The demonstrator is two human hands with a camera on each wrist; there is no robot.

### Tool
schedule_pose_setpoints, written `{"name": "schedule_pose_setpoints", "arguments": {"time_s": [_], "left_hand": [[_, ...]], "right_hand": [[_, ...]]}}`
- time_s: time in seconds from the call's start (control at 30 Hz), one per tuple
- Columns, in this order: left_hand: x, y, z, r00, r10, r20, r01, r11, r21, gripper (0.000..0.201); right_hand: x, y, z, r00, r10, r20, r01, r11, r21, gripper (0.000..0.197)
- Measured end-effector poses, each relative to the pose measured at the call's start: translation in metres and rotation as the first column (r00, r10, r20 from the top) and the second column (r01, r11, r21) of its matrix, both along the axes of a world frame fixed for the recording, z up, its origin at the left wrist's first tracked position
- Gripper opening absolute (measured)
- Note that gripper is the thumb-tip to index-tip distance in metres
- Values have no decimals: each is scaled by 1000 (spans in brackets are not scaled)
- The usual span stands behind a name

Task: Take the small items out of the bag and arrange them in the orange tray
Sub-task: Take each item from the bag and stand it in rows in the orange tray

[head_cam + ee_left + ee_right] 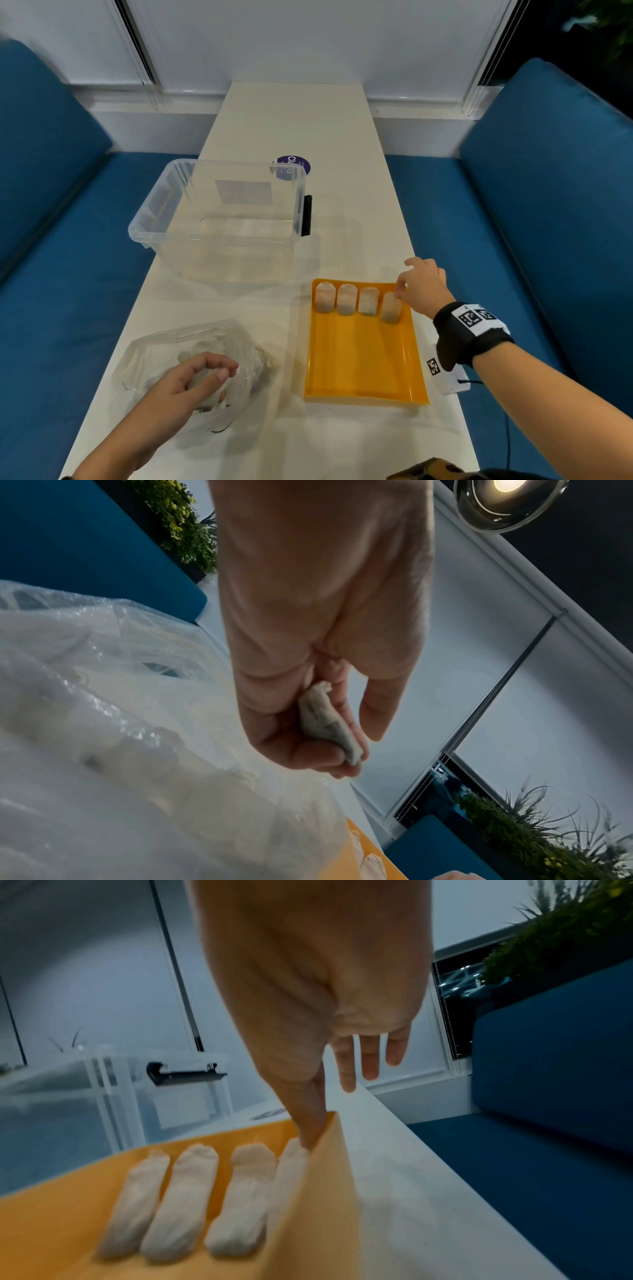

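Note:
A crumpled clear bag (161, 346) lies on the white table at the near left. My left hand (219, 377) is over it and grips one small whitish pouch (325, 723) between thumb and fingers. More pouches show dimly through the bag (120, 737). To its right is the orange tray (359, 359), with a row of pouches (346, 299) lying side by side at its far end. My right hand (399, 291) reaches into the tray's far right corner. Its thumb and forefinger pinch the far end of the rightmost pouch (289, 1161); its other fingers (369, 1058) are spread straight.
An empty clear storage box (219, 219) with a black latch (307, 216) stands behind the bag and tray. A purple sticker (293, 166) lies beyond it. Blue benches (513, 240) flank the narrow table. A white marker tag (442, 370) sits by the tray's right side.

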State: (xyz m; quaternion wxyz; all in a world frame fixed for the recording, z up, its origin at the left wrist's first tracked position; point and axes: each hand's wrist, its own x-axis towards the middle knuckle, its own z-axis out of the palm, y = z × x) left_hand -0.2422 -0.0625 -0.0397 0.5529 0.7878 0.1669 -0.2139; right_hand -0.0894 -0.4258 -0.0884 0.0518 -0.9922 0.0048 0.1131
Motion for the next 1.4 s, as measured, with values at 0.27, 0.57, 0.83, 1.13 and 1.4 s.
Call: {"name": "schedule_pose_setpoints", "arguments": {"time_s": [0.27,0.57,0.83,1.13,1.4], "left_hand": [[-1,-2,3,1000,-19,0,19,1000,8,15],[0,-6,15,996,-75,43,81,982,-171,30],[7,-18,24,989,-57,139,104,925,-364,62],[1,-18,32,970,-155,185,203,939,-276,81],[-1,-15,31,994,-17,110,68,876,-478,43]], "right_hand": [[1,4,-8,988,60,143,-63,998,12,16],[-15,19,24,947,-28,320,-70,954,293,10],[-67,118,72,945,317,82,-266,599,755,8],[-81,167,73,909,414,-50,-184,507,842,14],[-91,175,74,906,420,-58,-152,449,880,9]]}}
